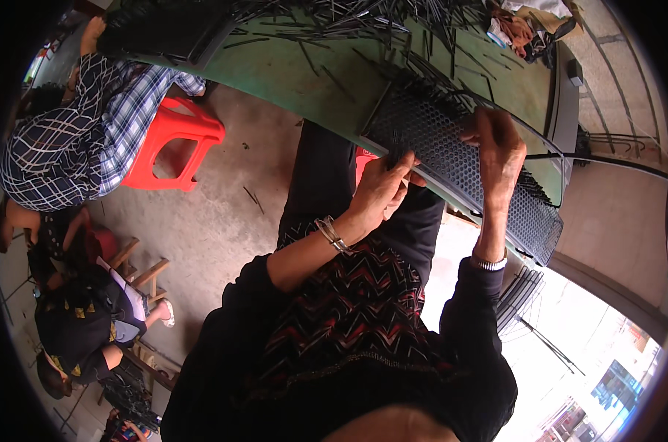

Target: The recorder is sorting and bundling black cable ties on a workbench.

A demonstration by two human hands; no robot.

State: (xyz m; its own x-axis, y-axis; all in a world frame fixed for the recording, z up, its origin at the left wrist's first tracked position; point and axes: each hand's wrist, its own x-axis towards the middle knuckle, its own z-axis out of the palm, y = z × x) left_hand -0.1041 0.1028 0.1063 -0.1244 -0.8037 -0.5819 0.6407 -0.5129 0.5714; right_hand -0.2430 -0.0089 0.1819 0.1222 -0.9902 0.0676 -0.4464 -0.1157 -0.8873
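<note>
A long black panel (pixel 444 156) with a honeycomb of small holes lies slanted along the front edge of the green table. Thin black sticks (pixel 415 87) stand up from its far-left end. My left hand (pixel 384 190) is at the panel's near edge, thumb and fingers pinched together; I cannot make out what is between them. Above the panel's middle, my right hand (pixel 499 151) has its fingers curled into a pinch, and whatever they hold is too small to tell. Many loose black sticks (pixel 341 82) lie scattered across the table.
The green table (pixel 275 70) bears a heap of black sticks at its far side and crumpled cloths (pixel 529 33) at the far right. A black tray-like piece (pixel 164 37) lies far left. Left of me are a red stool (pixel 179 140) and a seated person (pixel 76 140); more people sit behind.
</note>
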